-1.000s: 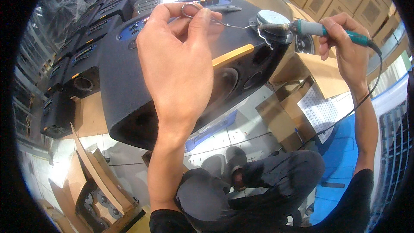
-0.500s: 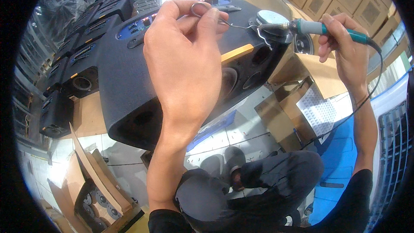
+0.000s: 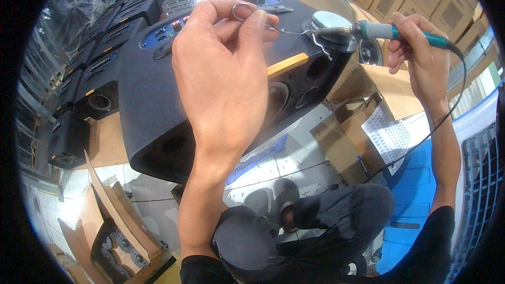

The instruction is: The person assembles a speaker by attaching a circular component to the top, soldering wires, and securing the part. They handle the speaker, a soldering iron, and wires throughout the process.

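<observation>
A coil of solder wire is pinched between the thumb and fingers of my left hand, its free end reaching right. My right hand grips a soldering iron by its green and grey handle. The iron's tip lies at a round, silver-backed speaker driver, close to the solder's end; whether the two touch I cannot tell. From the driver a thin white wire hangs down. Under my left hand lies a large black speaker cabinet, with a yellow strip along its edge.
More black speakers line the left side. An open carton of round speaker parts stands at lower left. Right of the cabinet are open cardboard boxes and a printed sheet. The iron's cable loops past my right forearm.
My left hand has shifted slightly left with the solder wire. The iron's tip, blurred before, now shows sharply at the driver; my right hand has barely moved.
</observation>
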`<action>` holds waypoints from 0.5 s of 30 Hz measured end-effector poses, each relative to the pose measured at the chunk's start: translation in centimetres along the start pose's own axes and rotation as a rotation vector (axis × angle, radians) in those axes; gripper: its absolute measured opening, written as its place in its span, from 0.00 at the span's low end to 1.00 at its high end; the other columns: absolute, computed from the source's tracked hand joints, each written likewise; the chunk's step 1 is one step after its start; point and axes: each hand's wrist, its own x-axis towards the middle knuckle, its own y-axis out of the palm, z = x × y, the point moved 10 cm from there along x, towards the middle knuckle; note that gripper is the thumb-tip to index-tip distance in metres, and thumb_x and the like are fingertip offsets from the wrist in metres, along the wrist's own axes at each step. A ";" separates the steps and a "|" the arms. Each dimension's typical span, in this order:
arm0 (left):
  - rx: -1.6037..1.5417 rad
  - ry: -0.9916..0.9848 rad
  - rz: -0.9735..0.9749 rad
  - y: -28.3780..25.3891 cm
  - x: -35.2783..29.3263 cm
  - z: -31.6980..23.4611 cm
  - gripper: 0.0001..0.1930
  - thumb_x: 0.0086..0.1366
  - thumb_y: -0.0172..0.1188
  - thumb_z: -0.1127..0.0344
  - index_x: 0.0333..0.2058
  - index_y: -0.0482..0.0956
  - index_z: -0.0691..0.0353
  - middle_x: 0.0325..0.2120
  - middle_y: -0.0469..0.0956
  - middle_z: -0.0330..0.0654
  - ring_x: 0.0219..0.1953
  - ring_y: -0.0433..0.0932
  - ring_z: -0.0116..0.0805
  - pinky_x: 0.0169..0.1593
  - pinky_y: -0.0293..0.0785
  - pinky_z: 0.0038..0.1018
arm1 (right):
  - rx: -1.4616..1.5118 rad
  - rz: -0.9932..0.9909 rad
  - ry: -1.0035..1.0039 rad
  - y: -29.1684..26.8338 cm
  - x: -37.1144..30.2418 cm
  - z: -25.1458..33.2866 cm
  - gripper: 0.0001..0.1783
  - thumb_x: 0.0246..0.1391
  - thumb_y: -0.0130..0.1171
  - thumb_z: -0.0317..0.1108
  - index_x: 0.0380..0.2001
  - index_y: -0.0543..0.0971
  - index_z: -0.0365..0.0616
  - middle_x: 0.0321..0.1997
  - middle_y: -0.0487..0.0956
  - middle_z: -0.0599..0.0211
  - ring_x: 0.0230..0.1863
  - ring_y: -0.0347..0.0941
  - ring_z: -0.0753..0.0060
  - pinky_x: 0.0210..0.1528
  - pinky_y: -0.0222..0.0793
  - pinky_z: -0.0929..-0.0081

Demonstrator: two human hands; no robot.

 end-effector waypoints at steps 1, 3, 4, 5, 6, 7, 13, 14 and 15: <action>-0.004 0.002 0.001 0.0 0.0 0.0 0.09 0.72 0.57 0.72 0.40 0.72 0.75 0.36 0.83 0.56 0.39 0.85 0.38 0.47 0.84 0.27 | 0.004 0.001 0.000 0.0 0.0 0.0 0.17 0.62 0.62 0.43 0.31 0.80 0.37 0.22 0.79 0.65 0.18 0.76 0.79 0.18 0.72 0.83; -0.014 -0.007 0.005 0.0 0.0 0.0 0.09 0.72 0.57 0.72 0.40 0.72 0.75 0.36 0.83 0.56 0.39 0.85 0.38 0.47 0.84 0.28 | 0.009 0.003 0.002 0.0 0.0 -0.1 0.17 0.62 0.62 0.43 0.31 0.80 0.37 0.22 0.79 0.65 0.18 0.76 0.80 0.19 0.72 0.83; -0.020 -0.016 0.009 0.0 0.0 0.1 0.09 0.72 0.57 0.72 0.40 0.72 0.75 0.36 0.83 0.56 0.39 0.85 0.38 0.47 0.84 0.28 | 0.009 0.004 0.004 0.0 0.1 -0.1 0.17 0.62 0.62 0.42 0.31 0.80 0.37 0.22 0.79 0.65 0.18 0.76 0.80 0.19 0.72 0.83; -0.023 -0.008 0.012 0.0 0.0 -0.1 0.09 0.72 0.57 0.72 0.40 0.72 0.75 0.36 0.83 0.57 0.39 0.85 0.38 0.47 0.84 0.28 | 0.028 0.002 0.011 0.0 0.1 -0.2 0.17 0.62 0.62 0.42 0.31 0.80 0.37 0.22 0.79 0.65 0.18 0.76 0.80 0.19 0.72 0.83; -0.033 -0.030 0.012 0.1 0.0 0.1 0.09 0.72 0.57 0.72 0.40 0.72 0.75 0.37 0.83 0.57 0.39 0.85 0.38 0.47 0.84 0.28 | 0.008 0.005 0.006 0.0 0.0 -0.2 0.17 0.62 0.62 0.42 0.31 0.80 0.37 0.22 0.79 0.65 0.18 0.76 0.80 0.19 0.72 0.83; -0.038 -0.034 0.011 0.1 0.0 0.1 0.09 0.72 0.56 0.72 0.40 0.72 0.75 0.37 0.83 0.57 0.40 0.85 0.38 0.47 0.84 0.28 | 0.008 0.006 0.007 0.0 0.0 -0.1 0.17 0.62 0.62 0.42 0.31 0.80 0.37 0.22 0.79 0.65 0.18 0.76 0.80 0.19 0.72 0.83; -0.016 -0.018 0.029 0.2 0.0 -0.1 0.09 0.72 0.56 0.72 0.40 0.71 0.76 0.37 0.83 0.57 0.40 0.85 0.39 0.47 0.84 0.28 | 0.012 0.012 0.011 0.0 0.0 -0.1 0.17 0.62 0.62 0.42 0.31 0.80 0.37 0.22 0.79 0.65 0.19 0.76 0.80 0.19 0.72 0.83; -0.002 -0.013 0.030 0.2 0.0 -0.1 0.09 0.72 0.56 0.72 0.40 0.71 0.77 0.37 0.83 0.57 0.40 0.85 0.39 0.47 0.84 0.28 | 0.039 0.016 0.008 0.1 0.0 -0.1 0.17 0.62 0.62 0.42 0.30 0.80 0.37 0.22 0.79 0.65 0.19 0.76 0.80 0.19 0.72 0.83; -0.002 -0.021 0.031 0.3 0.0 0.0 0.09 0.72 0.56 0.72 0.40 0.71 0.77 0.37 0.83 0.57 0.40 0.85 0.39 0.47 0.84 0.28 | 0.010 0.010 0.011 0.0 0.0 -0.2 0.17 0.62 0.62 0.43 0.30 0.80 0.37 0.22 0.79 0.66 0.19 0.76 0.79 0.19 0.72 0.83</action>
